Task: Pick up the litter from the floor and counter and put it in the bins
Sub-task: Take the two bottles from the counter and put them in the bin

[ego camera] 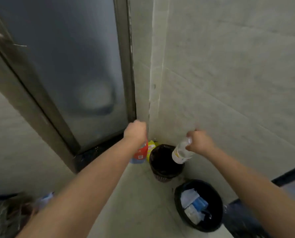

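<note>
Grey tiled corner: right hand (201, 141) grips a clear bottle (181, 152) above the far bin (165, 162); left hand (136, 131) clenched on a red packet (140, 152).

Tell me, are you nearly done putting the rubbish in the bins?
Partly. The near bin already has white and blue litter inside. Right now the right hand holds a clear bottle over the far bin, and the left hand grips a red packet. A yellow wrapper lies behind the far bin.

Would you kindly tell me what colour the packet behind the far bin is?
Yellow: the packet lies in the corner behind the far bin, seen in the head view.
</note>
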